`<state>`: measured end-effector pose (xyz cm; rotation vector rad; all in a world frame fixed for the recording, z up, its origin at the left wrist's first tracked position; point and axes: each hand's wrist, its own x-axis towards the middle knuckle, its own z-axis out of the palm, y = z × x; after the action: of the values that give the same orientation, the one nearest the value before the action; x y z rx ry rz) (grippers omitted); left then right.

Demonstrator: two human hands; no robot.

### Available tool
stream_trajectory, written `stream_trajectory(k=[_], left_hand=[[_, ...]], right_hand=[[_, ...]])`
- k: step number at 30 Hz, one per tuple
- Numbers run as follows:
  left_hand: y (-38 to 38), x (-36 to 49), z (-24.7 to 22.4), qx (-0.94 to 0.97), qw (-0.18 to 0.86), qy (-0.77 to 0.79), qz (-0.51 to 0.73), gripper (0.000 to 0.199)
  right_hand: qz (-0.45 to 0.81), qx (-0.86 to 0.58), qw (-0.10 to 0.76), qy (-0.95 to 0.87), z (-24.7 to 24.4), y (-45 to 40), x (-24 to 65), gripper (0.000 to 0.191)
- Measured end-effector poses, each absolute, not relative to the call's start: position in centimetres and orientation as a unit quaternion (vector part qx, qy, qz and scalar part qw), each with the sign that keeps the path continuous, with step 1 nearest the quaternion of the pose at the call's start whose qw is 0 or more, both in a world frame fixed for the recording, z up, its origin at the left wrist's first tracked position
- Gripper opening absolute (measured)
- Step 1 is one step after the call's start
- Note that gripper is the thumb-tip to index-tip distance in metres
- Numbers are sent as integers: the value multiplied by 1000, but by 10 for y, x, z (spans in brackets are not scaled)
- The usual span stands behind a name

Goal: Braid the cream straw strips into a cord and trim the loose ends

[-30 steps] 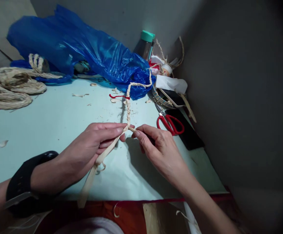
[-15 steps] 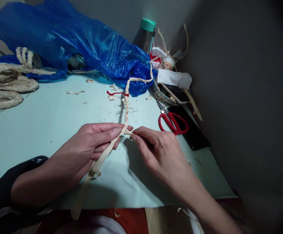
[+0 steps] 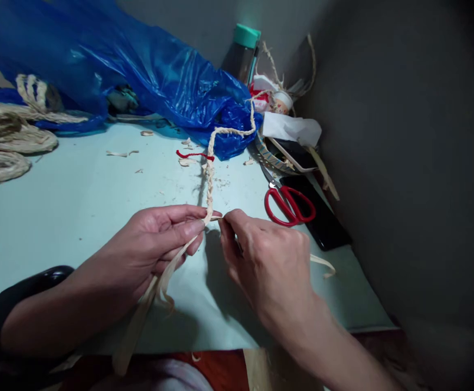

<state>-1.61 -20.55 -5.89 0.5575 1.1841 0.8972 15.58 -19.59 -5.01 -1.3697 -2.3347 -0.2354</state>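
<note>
A pale braided cord (image 3: 210, 182) of dried plant fibre runs from my hands up the table and bends right over a blue plastic bag. Thumb and fingers of my left hand (image 3: 167, 236) pinch the lower end of the braid, and loose flat strands (image 3: 139, 320) hang from there toward the table's front edge. My right hand (image 3: 267, 260) is closed on another fibre strand (image 3: 216, 218) just right of the braid's end; its tail comes out at the far side of the hand. A red string (image 3: 194, 155) is attached partway up the braid.
Red-handled scissors (image 3: 289, 203) lie on a black phone (image 3: 322, 228) to the right. Behind them is a round basket (image 3: 272, 155) with papers and small things. The blue plastic bag (image 3: 172, 76), a bottle (image 3: 241, 54) and coiled fibre bundles (image 3: 4, 136) line the back and left.
My right hand has turned, knuckles up, and its strand's tail now shows to the right. The strands under my left hand have shifted. The view has moved slightly.
</note>
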Motion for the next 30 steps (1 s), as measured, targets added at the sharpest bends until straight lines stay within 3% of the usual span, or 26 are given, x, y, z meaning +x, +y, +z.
stream_trajectory(k=[9, 17, 30], left_hand=[[-205, -10, -55, 314, 712, 471, 415, 20], [-203, -11, -65, 458, 574, 536, 416, 12], [-201, -12, -66, 499, 485, 563, 446, 10]], right_hand=[[-70, -508, 221, -830, -52, -198, 150, 24], [130, -503, 271, -810, -57, -204, 149, 31], [163, -537, 168, -811, -55, -217, 142, 28]])
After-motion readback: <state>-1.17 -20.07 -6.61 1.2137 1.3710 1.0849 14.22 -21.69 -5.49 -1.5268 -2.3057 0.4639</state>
